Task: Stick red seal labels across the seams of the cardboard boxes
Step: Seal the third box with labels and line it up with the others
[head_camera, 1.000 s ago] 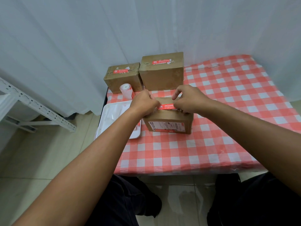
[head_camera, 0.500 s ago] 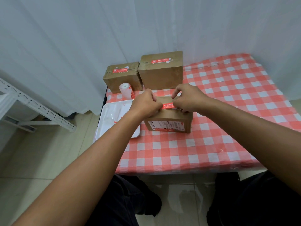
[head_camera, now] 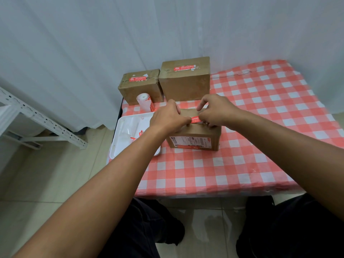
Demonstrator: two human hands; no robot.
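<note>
Tabletop (head_camera: 260,108): hands (head_camera: 168,119) closer on label (head_camera: 195,119)

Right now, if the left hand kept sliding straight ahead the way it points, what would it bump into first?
Probably the right hand. The left hand points rightward along the top of the near box, and both hands hold the red seal label between them. Depth is hard to judge, so it could pass just beside it.

A makeshift packing corner, by the look of it: a small table under a red-and-white checked plastic cloth (head_camera: 260,108), white curtain sheeting (head_camera: 167,25) hung as backdrop, pale tiled floor (head_camera: 46,174), and a white perforated metal shelving frame (head_camera: 37,118) alongside.
</note>
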